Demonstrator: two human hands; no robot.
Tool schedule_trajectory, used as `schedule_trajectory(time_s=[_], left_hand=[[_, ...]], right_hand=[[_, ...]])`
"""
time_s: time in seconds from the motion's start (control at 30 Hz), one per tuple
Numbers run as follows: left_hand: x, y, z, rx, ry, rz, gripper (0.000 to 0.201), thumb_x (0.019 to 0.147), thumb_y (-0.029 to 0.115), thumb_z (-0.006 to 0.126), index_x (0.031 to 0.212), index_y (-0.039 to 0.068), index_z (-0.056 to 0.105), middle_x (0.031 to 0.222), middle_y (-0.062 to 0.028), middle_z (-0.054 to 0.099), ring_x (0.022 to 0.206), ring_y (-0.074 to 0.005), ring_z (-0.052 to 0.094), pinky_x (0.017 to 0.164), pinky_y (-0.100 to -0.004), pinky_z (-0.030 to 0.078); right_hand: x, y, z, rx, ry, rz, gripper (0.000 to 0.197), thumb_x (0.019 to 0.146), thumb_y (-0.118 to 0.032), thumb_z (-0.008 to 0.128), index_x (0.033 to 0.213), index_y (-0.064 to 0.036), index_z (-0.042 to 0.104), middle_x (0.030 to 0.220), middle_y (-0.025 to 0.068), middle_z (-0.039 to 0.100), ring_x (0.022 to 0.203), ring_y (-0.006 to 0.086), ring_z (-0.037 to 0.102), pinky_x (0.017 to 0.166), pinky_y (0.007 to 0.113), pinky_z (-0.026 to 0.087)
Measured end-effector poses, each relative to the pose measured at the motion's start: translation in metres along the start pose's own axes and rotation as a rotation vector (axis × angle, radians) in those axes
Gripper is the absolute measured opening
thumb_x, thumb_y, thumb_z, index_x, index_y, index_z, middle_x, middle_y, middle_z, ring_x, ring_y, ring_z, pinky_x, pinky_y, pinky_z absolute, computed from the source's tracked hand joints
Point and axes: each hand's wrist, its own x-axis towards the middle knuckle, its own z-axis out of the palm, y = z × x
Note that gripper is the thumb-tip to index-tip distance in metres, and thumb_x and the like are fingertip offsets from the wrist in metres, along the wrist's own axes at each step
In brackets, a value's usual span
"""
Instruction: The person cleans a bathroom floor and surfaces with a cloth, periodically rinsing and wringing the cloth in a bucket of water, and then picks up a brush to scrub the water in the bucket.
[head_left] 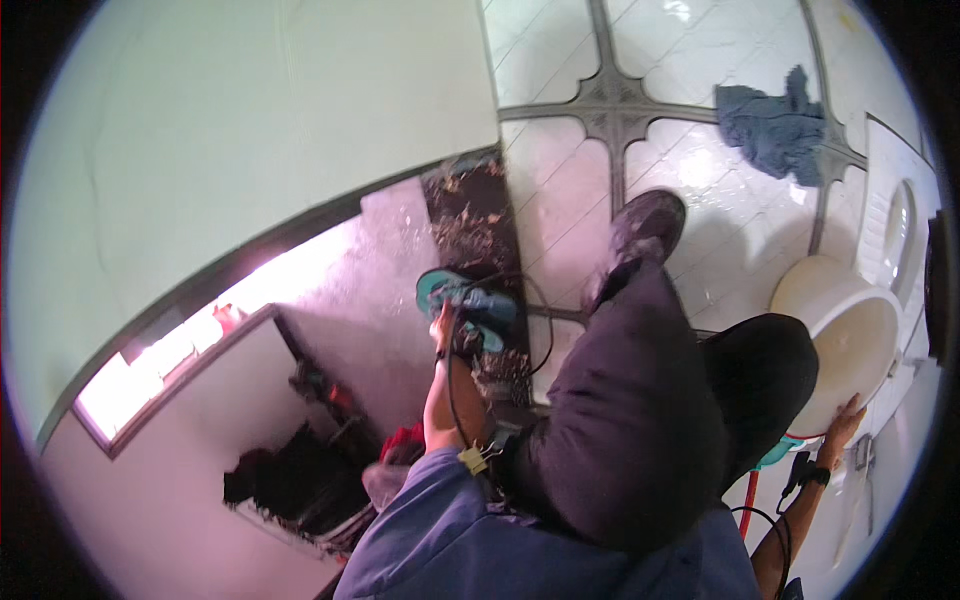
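Note:
My left hand (442, 326) reaches down at the doorway strip, its fingers closed against a teal and grey-blue object (470, 298) with a rounded end; its exact kind is unclear. A smaller teal piece (490, 338) lies just below it. On the right, my right hand (843, 432) grips the rim of a large cream plastic tub (825, 300). The tub is tilted, with its opening toward the right. My dark-trousered legs and one dark shoe (650, 222) come between the hands.
A wet grey-blue cloth (770, 125) lies on the shiny tiled floor (560, 180). Beyond the tub is a white squat toilet (890, 225). A dark, dirty threshold (470, 215) borders the pale green door panel (270, 130). Dark cloth (300, 480) is piled at lower left.

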Motion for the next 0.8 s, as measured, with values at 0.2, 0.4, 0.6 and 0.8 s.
schedule_trajectory(time_s=[0.2,0.4,0.6,0.8], left_hand=[[-0.041,0.144,0.007,-1.007,-0.088,-0.507,0.021,0.079,0.025,0.066,0.087,0.007,0.061,0.073,-0.0073,0.063,0.065,-0.0219,0.06,0.058,-0.0363,0.048],[-0.03,0.228,-0.11,-0.929,-0.004,0.024,0.024,0.078,0.016,0.067,0.066,0.005,0.049,0.056,0.0001,0.046,0.055,-0.0091,0.042,0.049,-0.029,0.036],[0.021,0.392,-0.204,-0.753,0.103,0.52,0.023,0.073,0.014,0.067,0.068,0.004,0.048,0.056,-0.0072,0.043,0.056,-0.011,0.039,0.051,-0.0314,0.038],[0.119,0.483,-0.288,-0.66,0.283,0.536,0.026,0.074,0.022,0.07,0.076,-0.001,0.059,0.063,-0.0065,0.059,0.058,-0.0147,0.052,0.055,-0.031,0.044]], right_hand=[[-0.001,0.01,-0.071,-0.723,0.267,-0.384,0.063,0.098,-0.039,0.048,0.142,0.0032,0.031,0.136,0.0286,0.045,0.119,0.037,0.051,0.097,0.038,0.041],[-0.04,-0.039,0.003,-0.29,0.222,-0.252,0.067,0.097,-0.041,0.048,0.14,0.0072,0.031,0.126,0.0276,0.053,0.105,0.0336,0.058,0.089,0.036,0.045],[-0.048,-0.043,0.001,-0.261,0.271,-0.249,0.066,0.098,-0.039,0.047,0.14,0.0082,0.03,0.126,0.0284,0.052,0.105,0.0321,0.058,0.086,0.034,0.047],[-0.053,-0.045,0.01,-0.269,0.298,-0.347,0.055,0.099,-0.034,0.046,0.132,0.0101,0.041,0.124,0.0286,0.054,0.107,0.0354,0.057,0.094,0.04,0.042]])
